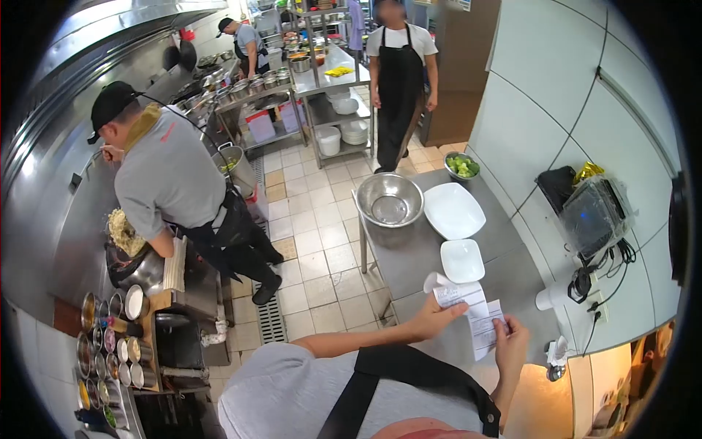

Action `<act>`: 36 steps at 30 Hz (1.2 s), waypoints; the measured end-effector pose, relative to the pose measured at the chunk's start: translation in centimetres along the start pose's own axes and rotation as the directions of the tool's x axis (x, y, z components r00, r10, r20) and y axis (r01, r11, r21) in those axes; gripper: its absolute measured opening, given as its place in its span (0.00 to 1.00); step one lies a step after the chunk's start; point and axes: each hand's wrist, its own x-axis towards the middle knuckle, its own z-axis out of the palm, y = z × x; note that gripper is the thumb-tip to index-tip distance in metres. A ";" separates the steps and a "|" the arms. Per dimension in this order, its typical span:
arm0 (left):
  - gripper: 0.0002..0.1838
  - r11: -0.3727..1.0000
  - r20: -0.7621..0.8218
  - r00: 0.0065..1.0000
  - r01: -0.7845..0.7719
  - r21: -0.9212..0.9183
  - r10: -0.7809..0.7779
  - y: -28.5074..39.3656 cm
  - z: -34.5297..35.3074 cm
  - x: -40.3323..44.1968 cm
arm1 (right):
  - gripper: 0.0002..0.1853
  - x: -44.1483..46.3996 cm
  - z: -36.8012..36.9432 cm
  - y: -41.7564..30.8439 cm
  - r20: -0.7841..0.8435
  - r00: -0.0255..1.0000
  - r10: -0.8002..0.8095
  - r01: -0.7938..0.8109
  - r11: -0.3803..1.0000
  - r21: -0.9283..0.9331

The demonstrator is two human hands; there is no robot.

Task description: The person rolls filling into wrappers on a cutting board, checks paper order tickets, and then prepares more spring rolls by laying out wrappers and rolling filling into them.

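My left hand (pixel 437 320) pinches a curled printed paper slip (pixel 474 295) between thumb and fingers. My right hand (pixel 511 341) grips the edge of a second printed slip (pixel 484 338), which partly overlaps the first. The print is too small to read. Both hands are above the near part of a steel table (pixel 409 256). Just beyond the slips sits a small white square bowl (pixel 462 261). Past it lies a larger white square dish (pixel 455 211), with a steel mixing bowl (pixel 390 201) to its left.
A bowl of green vegetables (pixel 462 167) stands at the table's far end. To the right, a plastic-wrapped device (pixel 596 212) and cables hang on the wall. One co-worker (pixel 172 168) cooks at a wok on the left; another person (pixel 401 80) stands beyond the table. Several containers (pixel 110 344) are lower left.
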 end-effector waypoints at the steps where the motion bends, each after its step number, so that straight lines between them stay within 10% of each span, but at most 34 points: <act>1: 0.19 1.000 -0.014 1.000 0.002 0.004 -0.002 -0.4 -0.1 0.2 | 0.07 -0.3 -0.7 0.6 -0.046 0.999 -0.019 0.015 0.998 -0.068; 13: 0.16 0.739 -0.162 0.975 0.222 0.636 -0.154 -4.6 1.0 -6.8 | 0.11 -5.9 -24.5 13.9 -0.421 0.894 -0.152 0.023 0.955 -0.296; 17: 0.15 0.896 -0.483 0.860 0.337 0.290 -0.167 -8.0 5.5 -11.8 | 0.13 -6.1 -39.6 18.8 -0.648 0.673 -0.357 0.177 0.928 -0.328; 22: 0.18 0.957 -0.414 0.883 0.278 0.085 -0.220 -9.5 18.4 -16.8 | 0.16 -6.1 -59.2 23.2 -0.860 0.247 -0.447 0.351 0.868 -0.350; 26: 0.19 0.951 -0.332 0.924 0.256 0.175 -0.187 -10.6 24.3 -18.5 | 0.19 -4.5 -71.4 29.6 -0.915 0.094 -0.391 0.151 0.915 -0.375; 29: 0.18 0.967 -0.379 0.916 0.201 0.156 -0.130 -10.5 27.0 -18.7 | 0.21 -4.1 -73.1 30.9 -0.974 0.132 -0.187 -0.204 0.956 -0.211; 32: 0.18 0.957 -0.444 0.886 0.230 0.178 -0.131 -10.5 27.6 -18.9 | 0.22 -3.8 -73.4 31.0 -0.930 0.353 -0.098 -0.161 0.973 -0.164; 36: 0.20 0.959 -0.436 0.894 0.206 0.194 -0.104 -9.9 28.9 -19.7 | 0.21 -1.5 -73.3 29.7 -0.912 0.404 -0.069 0.166 0.986 -0.001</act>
